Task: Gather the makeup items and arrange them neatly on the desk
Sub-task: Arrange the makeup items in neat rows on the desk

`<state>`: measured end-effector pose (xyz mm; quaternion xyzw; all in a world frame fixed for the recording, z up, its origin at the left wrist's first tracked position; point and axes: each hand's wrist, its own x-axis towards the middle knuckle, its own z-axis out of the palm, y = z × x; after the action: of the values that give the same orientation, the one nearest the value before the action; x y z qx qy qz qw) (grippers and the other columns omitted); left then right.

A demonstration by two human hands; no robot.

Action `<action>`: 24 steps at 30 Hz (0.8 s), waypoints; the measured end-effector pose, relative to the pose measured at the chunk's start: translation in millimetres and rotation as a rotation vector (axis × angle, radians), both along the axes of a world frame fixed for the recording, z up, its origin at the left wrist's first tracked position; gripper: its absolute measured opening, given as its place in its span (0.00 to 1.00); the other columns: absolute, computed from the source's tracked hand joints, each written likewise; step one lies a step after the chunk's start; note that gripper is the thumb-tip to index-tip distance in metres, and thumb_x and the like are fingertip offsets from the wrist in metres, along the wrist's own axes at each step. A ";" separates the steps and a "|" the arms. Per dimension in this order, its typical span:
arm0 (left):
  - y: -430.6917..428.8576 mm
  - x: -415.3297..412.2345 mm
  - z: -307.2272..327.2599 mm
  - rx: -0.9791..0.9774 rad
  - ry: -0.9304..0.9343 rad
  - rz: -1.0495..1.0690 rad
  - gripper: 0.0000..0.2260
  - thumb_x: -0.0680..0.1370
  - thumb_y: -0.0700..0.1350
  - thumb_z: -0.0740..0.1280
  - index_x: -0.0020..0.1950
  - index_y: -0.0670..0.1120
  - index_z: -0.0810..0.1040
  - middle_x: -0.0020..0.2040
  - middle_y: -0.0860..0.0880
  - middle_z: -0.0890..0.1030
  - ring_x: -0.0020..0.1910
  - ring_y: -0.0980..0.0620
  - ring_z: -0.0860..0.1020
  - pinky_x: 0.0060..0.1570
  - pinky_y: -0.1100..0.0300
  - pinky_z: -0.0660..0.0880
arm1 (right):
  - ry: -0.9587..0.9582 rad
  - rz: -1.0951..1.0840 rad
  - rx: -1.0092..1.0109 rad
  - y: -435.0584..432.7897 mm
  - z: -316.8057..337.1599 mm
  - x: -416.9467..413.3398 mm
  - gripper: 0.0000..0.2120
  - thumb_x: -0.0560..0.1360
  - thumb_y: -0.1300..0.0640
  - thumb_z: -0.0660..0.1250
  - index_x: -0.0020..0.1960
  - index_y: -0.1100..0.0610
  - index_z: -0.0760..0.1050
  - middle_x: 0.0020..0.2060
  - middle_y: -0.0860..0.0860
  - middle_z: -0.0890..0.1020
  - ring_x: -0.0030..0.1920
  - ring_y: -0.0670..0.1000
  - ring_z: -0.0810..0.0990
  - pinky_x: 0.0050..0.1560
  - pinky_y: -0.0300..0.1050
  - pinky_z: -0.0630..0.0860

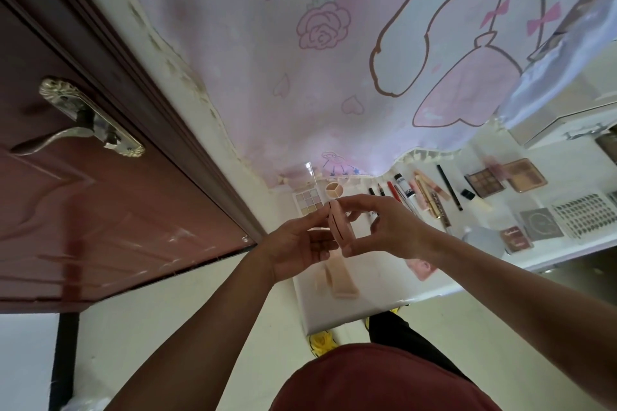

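Observation:
A round pink compact (pixel 338 226) is held on edge above the white desk (pixel 334 314), between both hands. My left hand (pixel 300 252) pinches its left side with the fingertips. My right hand (pixel 384 227) grips it from the right, index finger over the top and thumb under the bottom. On the desk behind lie a pale eyeshadow palette (pixel 309 201), a small round concealer pot (pixel 334 189), a row of pencils and tubes (pixel 414 193), a brown palette (pixel 484 183) and a blush palette (pixel 526 175). A peach tube (pixel 340 280) lies below my hands.
A dark red door (pixel 100 197) with a metal handle (pixel 83 123) stands at the left. A pink cartoon curtain (pixel 334 60) hangs behind the desk. Further right lie a lash tray (pixel 584 213), small square boxes (pixel 541 225) and a round mirror (pixel 484 238).

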<state>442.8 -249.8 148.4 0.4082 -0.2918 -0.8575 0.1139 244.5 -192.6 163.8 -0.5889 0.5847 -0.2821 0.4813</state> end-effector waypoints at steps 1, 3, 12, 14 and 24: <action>0.1 0.0 0.6 0.001 0.006 0.011 0.15 0.74 0.52 0.68 0.55 0.44 0.82 0.44 0.44 0.81 0.38 0.49 0.78 0.38 0.57 0.72 | 0.008 0.012 -0.001 -0.7 -0.6 -0.2 0.33 0.60 0.56 0.83 0.62 0.45 0.77 0.51 0.35 0.80 0.54 0.39 0.77 0.41 0.26 0.71; -0.1 -0.6 2.7 -0.006 0.011 0.026 0.16 0.74 0.52 0.67 0.56 0.43 0.80 0.42 0.45 0.81 0.37 0.50 0.78 0.39 0.57 0.71 | 0.034 0.037 -0.002 -1.7 -1.4 -0.6 0.36 0.59 0.52 0.84 0.64 0.43 0.75 0.52 0.32 0.79 0.55 0.41 0.77 0.42 0.25 0.70; 0.9 -6.3 4.1 0.017 0.005 0.071 0.14 0.72 0.52 0.71 0.50 0.42 0.81 0.39 0.44 0.79 0.34 0.50 0.77 0.34 0.59 0.73 | 0.092 0.057 -0.020 2.4 -2.1 -9.3 0.37 0.60 0.48 0.83 0.66 0.42 0.72 0.56 0.36 0.79 0.57 0.40 0.76 0.51 0.32 0.69; 1.2 -8.7 3.4 0.017 -0.012 0.061 0.20 0.71 0.53 0.71 0.54 0.40 0.77 0.40 0.44 0.79 0.35 0.49 0.78 0.34 0.58 0.74 | 0.087 0.048 -0.021 4.1 -4.6 -10.7 0.37 0.59 0.48 0.83 0.65 0.42 0.73 0.56 0.37 0.79 0.56 0.41 0.77 0.49 0.30 0.70; -2.1 -12.3 7.0 -0.233 -0.140 -0.014 0.06 0.77 0.38 0.66 0.49 0.35 0.79 0.38 0.41 0.80 0.33 0.50 0.80 0.32 0.61 0.75 | 0.153 -0.059 0.016 8.5 -10.1 -20.8 0.31 0.63 0.51 0.82 0.64 0.50 0.76 0.52 0.42 0.80 0.51 0.41 0.79 0.48 0.33 0.72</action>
<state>430.5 -251.9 155.4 0.4491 -0.3994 -0.7879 0.1340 223.7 -184.1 153.6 -0.5873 0.6393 -0.2455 0.4313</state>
